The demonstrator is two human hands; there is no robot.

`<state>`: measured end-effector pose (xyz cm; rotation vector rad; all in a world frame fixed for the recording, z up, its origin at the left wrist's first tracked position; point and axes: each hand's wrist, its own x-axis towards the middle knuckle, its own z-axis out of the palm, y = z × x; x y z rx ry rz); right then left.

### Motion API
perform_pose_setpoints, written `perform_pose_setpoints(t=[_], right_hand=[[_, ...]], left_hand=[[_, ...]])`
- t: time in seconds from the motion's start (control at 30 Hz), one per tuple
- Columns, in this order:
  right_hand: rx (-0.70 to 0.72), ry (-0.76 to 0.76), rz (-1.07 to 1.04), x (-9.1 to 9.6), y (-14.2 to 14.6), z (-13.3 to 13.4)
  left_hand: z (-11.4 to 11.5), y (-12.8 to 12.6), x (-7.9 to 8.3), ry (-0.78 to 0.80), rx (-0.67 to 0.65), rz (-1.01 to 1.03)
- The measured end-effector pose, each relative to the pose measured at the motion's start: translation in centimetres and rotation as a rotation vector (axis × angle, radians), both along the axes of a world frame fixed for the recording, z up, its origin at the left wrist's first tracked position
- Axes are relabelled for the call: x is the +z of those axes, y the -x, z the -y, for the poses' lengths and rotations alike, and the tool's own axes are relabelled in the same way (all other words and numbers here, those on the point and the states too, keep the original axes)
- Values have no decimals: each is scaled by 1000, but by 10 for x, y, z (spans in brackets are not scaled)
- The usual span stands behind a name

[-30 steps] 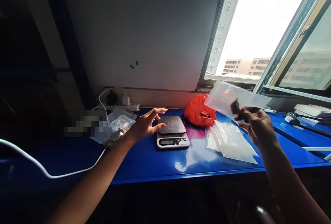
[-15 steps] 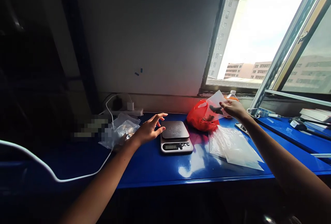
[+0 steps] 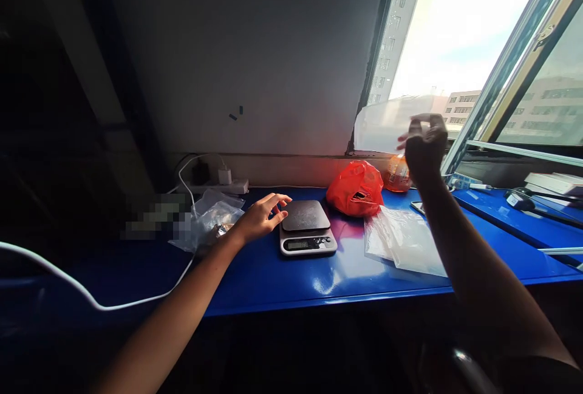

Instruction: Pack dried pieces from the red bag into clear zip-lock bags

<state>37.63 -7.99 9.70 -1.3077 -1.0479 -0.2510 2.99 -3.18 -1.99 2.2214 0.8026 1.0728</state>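
Observation:
My left hand is beside the digital kitchen scale, its fingers apart and curved with nothing in them. The fingertips are close to the left edge of the metal plate; whether they touch it I cannot tell. My right hand, smeared by motion, is raised before the window with its fingers closed on a translucent plastic bag. A red plastic bag sits behind and right of the scale. Flat clear plastic bags lie in front of it, under my right forearm.
An orange drink bottle stands by the window. At the left lie crumpled clear bags, a power strip with a charger, and a white cable. A phone is partly hidden behind my right forearm.
My right hand has risen from beside the red bag to the window, lifting the translucent bag. My left hand stays near the scale. The view has shifted slightly.

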Motion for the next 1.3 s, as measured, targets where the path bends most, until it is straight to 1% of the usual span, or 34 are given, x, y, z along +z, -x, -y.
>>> perform_pose_setpoints(t=[0.03,0.07,0.17,0.23,0.3,0.37,0.4,0.47,0.57,0.7,0.8,0.9,1.0,1.1,1.17,1.23,1.3], right_hand=[[95,-19,-55,-6,14,1],[219,-10,-103,-14,29,2],[572,58,-282,-42,76,-2],[759,97,-399,-59,104,-8],[899,127,-484,-74,127,-15],[976,152,-504,-88,143,-22],[993,168,-488,-95,149,-25],[979,199,-426,-107,154,-29],[902,251,-358,-119,152,-29],[873,268,-353,-123,141,-26],[837,251,-365,-125,132,-29],[712,245,-318,-131,126,-37],[575,202,-271,-136,121,-45],[509,143,-279,-138,120,-49],[485,91,-288,-137,120,-49],[494,42,-319,-136,122,-47],[574,37,-390,-134,124,-42]], left_hand=[[0,-2,0,31,-6,28],[0,-4,0,60,-7,53],[-4,-9,-4,154,16,162],[-11,-9,-8,230,58,273],[-21,-5,-11,299,122,403],[-31,3,-12,344,206,541],[-36,8,-12,357,248,609],[-44,16,-10,376,307,721],[-45,19,-7,423,298,795],[-35,6,-7,513,233,781],[-29,-2,-9,550,220,763],[-29,-1,-9,551,227,757],[-30,2,-7,535,225,760],[-28,4,-5,561,195,711],[-26,5,-5,596,162,645],[-25,5,-6,607,140,598],[-28,7,-7,581,142,593]])
